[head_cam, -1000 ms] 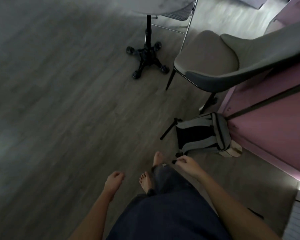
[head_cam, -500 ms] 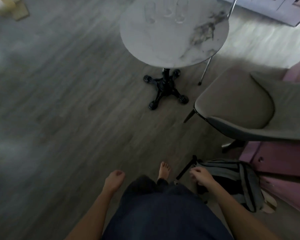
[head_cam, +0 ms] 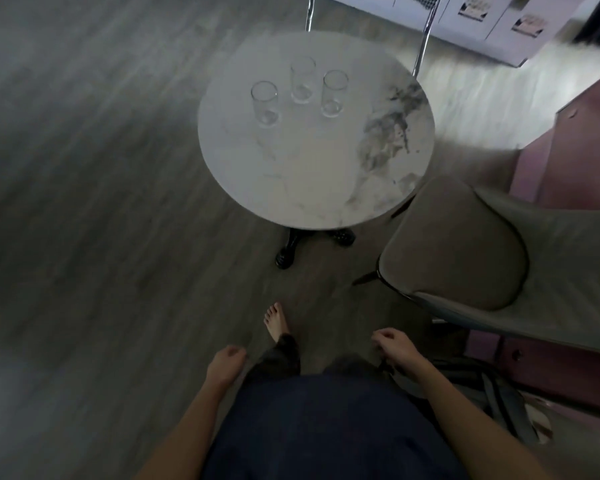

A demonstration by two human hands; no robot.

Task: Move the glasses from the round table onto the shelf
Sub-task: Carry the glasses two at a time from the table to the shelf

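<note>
Three clear empty glasses stand upright on the far left part of the round marble table [head_cam: 326,174]: a left glass [head_cam: 265,102], a middle glass [head_cam: 302,79] and a right glass [head_cam: 333,93]. My left hand [head_cam: 225,363] hangs low by my hip, fingers loosely curled, holding nothing. My right hand [head_cam: 394,348] hangs by my other hip, fingers loosely bent, also holding nothing. Both hands are well short of the table. No shelf is in view.
A grey padded chair [head_cam: 465,247] stands right of the table, close to my right side. A grey backpack [head_cam: 499,400] lies on the floor behind my right arm. A metal-legged chair [head_cam: 425,39] stands beyond the table. Pink furniture [head_cam: 568,140] runs along the right. Wooden floor on the left.
I have walked toward the table; it and the three glasses have come closer and lower in view. The backpack has slid behind my right arm. Both hands still hang with nothing in them.
</note>
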